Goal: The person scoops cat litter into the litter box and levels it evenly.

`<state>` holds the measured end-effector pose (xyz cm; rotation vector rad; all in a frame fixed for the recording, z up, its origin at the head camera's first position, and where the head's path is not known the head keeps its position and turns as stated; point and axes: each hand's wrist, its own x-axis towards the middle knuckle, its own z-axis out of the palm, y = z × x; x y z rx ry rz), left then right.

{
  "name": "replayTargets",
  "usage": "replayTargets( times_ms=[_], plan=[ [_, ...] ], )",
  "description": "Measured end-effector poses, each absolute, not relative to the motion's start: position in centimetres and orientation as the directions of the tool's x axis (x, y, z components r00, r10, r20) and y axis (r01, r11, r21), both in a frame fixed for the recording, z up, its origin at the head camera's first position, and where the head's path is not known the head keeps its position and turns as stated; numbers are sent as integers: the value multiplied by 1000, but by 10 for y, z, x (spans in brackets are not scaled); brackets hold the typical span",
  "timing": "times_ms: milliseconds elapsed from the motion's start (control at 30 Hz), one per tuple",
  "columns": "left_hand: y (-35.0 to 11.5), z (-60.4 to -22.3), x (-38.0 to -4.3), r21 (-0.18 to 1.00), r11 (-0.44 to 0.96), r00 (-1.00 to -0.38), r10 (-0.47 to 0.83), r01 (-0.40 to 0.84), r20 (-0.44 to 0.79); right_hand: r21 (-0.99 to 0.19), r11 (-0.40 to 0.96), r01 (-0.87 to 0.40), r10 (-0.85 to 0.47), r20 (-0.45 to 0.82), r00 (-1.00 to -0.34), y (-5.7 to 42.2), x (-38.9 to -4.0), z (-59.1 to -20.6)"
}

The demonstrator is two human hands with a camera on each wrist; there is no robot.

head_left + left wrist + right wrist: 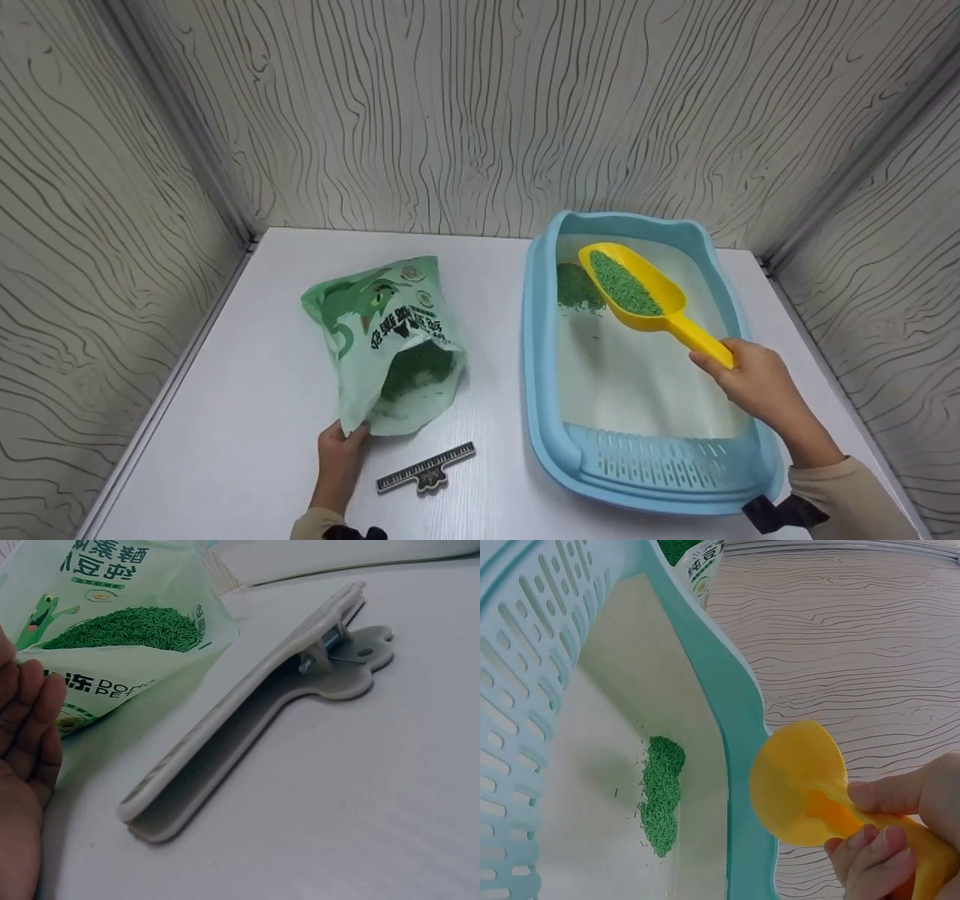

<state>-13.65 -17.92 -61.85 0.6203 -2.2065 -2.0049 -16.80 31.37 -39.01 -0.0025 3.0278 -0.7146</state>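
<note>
My right hand (761, 379) grips the handle of a yellow scoop (660, 289). Green pellets (626, 285) fill part of the scoop, which is held over a light blue litter box (534, 375). A small pile of the same pellets (662, 795) lies on the box floor along one side wall. On the left, my left hand (341, 454) pinches the lower corner of an opened pale green litter bag (390, 322). The bag lies on its back with its mouth toward me, and green pellets (135, 630) show inside.
A bag clip (426, 468) with a piano-key pattern lies on the white table (247, 420), just right of my left hand. A slotted step (652, 461) forms the litter box's near end. Wood-grain panels (450, 112) stand behind the table and at both sides.
</note>
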Motion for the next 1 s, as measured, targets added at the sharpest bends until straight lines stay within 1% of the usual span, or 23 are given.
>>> replayTargets(
  times_ms=[200,400,733,1000],
  plan=[
    [-178,-614,-135,974,59,-913,-365,-217,-182,-450,893,20,1,-44,-999,318,-178,-393],
    [-178,-616,-136,970,74,-909,-370,-233,-191,-467,882,53,15,-85,-996,322,-186,-396],
    [-178,-614,-135,971,67,-914,-358,-228,-190,-464,883,71,20,-113,-993,326,-198,-399],
    [-177,-614,-135,969,55,-908,-366,-242,-206,-475,872,113,40,-162,-986,328,-207,-400]
  ],
)
